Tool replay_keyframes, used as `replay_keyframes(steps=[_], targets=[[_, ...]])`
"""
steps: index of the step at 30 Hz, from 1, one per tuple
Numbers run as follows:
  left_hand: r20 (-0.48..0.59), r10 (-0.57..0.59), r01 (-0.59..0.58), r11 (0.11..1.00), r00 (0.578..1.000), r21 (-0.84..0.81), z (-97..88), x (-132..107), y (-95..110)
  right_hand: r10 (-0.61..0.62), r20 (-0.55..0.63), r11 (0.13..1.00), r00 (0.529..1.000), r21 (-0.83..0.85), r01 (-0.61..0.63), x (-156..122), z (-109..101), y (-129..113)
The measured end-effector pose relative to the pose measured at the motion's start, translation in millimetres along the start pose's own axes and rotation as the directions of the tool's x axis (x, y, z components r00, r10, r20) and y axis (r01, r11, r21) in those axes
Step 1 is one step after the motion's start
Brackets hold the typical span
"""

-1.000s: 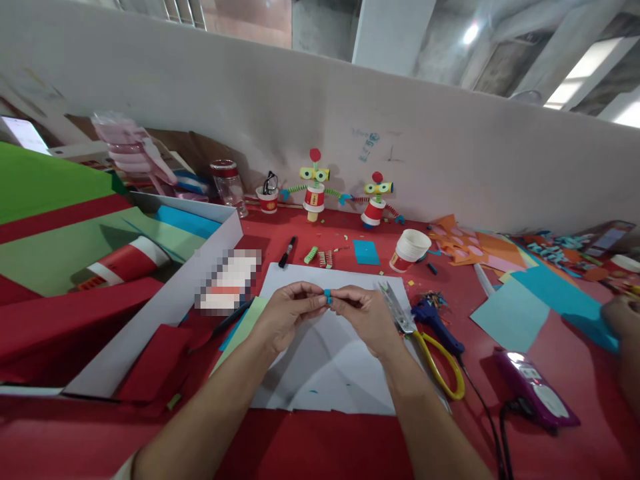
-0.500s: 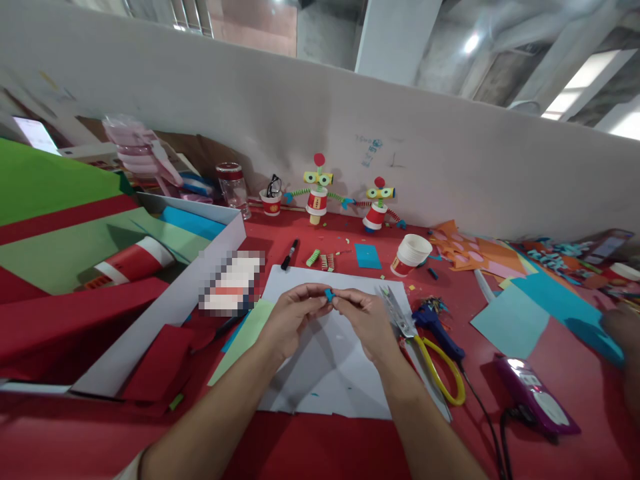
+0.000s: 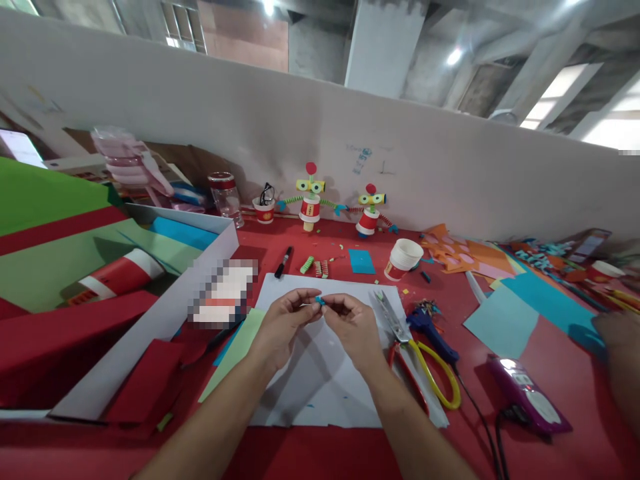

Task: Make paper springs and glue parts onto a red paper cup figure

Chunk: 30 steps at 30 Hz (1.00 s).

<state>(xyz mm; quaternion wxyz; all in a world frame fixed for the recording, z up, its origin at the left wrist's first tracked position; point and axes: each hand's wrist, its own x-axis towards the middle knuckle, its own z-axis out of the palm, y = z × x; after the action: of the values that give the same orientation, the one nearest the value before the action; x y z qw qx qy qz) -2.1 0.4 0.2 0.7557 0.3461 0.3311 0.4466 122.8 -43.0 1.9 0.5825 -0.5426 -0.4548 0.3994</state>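
A small blue paper piece (image 3: 320, 301) is pinched between both hands, above a white sheet of paper (image 3: 320, 380). My left hand (image 3: 283, 323) grips it from the left with thumb and fingertips. From the other side my right hand (image 3: 353, 327) holds it the same way. Scissors with yellow and red handles (image 3: 417, 367) lie just right of my right hand. Beyond the sheet are short folded paper springs (image 3: 321, 268), a black marker (image 3: 283, 262) and a blue paper square (image 3: 361, 261).
Two paper-cup robot figures (image 3: 311, 208) stand against the wall. Stacked white cups (image 3: 404, 259), a blue glue gun (image 3: 434, 333) and a purple device (image 3: 530, 393) with a cord are to the right. On the left is a box (image 3: 150, 330) of coloured paper. Another person's hand (image 3: 615, 333) shows at the right edge.
The view has shifted slightly, moving the scene a little left and down. Both hands still pinch the blue paper piece, which has turned a little between the fingertips.
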Motion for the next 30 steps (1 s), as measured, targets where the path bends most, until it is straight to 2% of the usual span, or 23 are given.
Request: replay_keyframes(steps=[7, 13, 16, 18, 21, 23, 26, 28, 30], targets=[[0.080, -0.023, 0.024, 1.000, 0.997, -0.017, 0.3, -1.5, 4.5, -0.186, -0.025, 0.980, 0.982, -0.074, 0.184, -7.2, 1.0, -3.4], [0.114, -0.074, 0.093, 0.981, 0.991, -0.172, -7.4, 4.3, 3.9, -0.276, -0.034, 0.958, 0.961, -0.086, 0.272, -12.2, 4.8, -8.0], [0.095, -0.125, 0.145, 0.960, 0.988, -0.242, -7.3, 5.2, 5.8, -0.333, -0.015, 0.919, 0.943, -0.230, 0.321, -15.6, -3.9, -23.1], [0.059, -0.146, 0.157, 0.953, 0.988, -0.259, -5.5, 4.7, 7.5, -0.324, -0.014, 0.866, 0.946, -0.406, 0.291, -23.2, -20.1, -34.5], [0.000, -0.155, 0.149, 0.946, 0.988, -0.287, -2.6, 4.0, 9.4, -0.245, 0.000, 0.697, 0.970, -0.695, 0.176, -46.2, -59.4, -39.9], [-0.024, -0.154, 0.139, 0.940, 0.988, -0.311, -2.0, 4.3, 10.3, -0.207, -0.026, 0.545, 0.978, -0.833, 0.093, -66.5, -89.3, -31.2], [-0.044, -0.136, 0.112, 0.929, 0.990, -0.352, -3.4, 5.3, 11.6, -0.144, -0.028, 0.332, 0.989, -0.943, 0.022, -92.9, -126.0, -6.7], [-0.038, -0.123, 0.100, 0.920, 0.992, -0.379, -5.4, 5.8, 12.8, -0.113, -0.028, 0.276, 0.993, -0.961, 0.004, -102.0, -140.6, 8.1], [-0.023, -0.124, 0.103, 0.906, 0.992, -0.410, -7.4, 5.9, 14.0, -0.080, -0.014, 0.272, 0.997, -0.962, 0.009, -104.2, -147.8, 16.2]])
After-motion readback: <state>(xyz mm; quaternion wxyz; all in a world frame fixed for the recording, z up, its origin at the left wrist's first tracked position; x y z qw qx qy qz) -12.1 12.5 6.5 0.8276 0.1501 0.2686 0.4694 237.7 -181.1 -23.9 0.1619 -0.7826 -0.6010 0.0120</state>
